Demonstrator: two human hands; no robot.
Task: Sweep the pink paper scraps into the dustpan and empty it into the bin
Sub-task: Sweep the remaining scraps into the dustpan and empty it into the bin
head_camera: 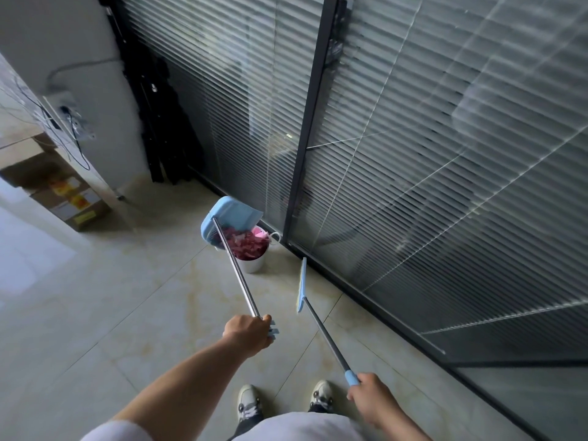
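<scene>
My left hand (249,333) grips the top of a long metal handle whose light blue dustpan (226,215) is tipped over a small white bin (253,266). Pink paper scraps (246,244) fill the bin below the pan's mouth. My right hand (370,396) holds the blue grip of a second metal handle. Its flat blue broom head (301,284) hangs edge-on just above the floor, to the right of the bin and apart from it.
A glass partition with grey blinds (413,154) and a black frame (310,122) runs along the right, right behind the bin. Cardboard boxes (68,195) sit at the left under a white wall with cables. My shoes (249,404) stand on beige floor tiles.
</scene>
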